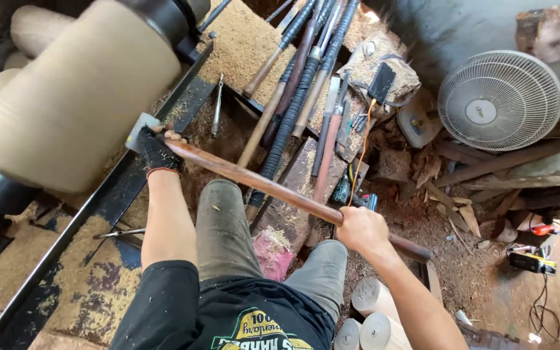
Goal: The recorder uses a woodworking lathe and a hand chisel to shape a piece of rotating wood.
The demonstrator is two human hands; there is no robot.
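Observation:
A big pale wooden cylinder [72,97] is mounted on a lathe at the upper left and looks blurred. My left hand [157,150], in a black glove, grips the front end of a long brown-handled turning tool [273,189] beside the cylinder, over a small grey rest [139,127]. My right hand [361,228], bare, holds the same handle near its rear end. The tool's cutting tip is hidden behind my gloved hand.
The black lathe bed [98,207] runs diagonally, covered with sawdust. Several long-handled tools [306,71] lie at top centre. A white fan [499,98] stands at right among wood scraps. Pale turned wood pieces [374,317] stand by my knees.

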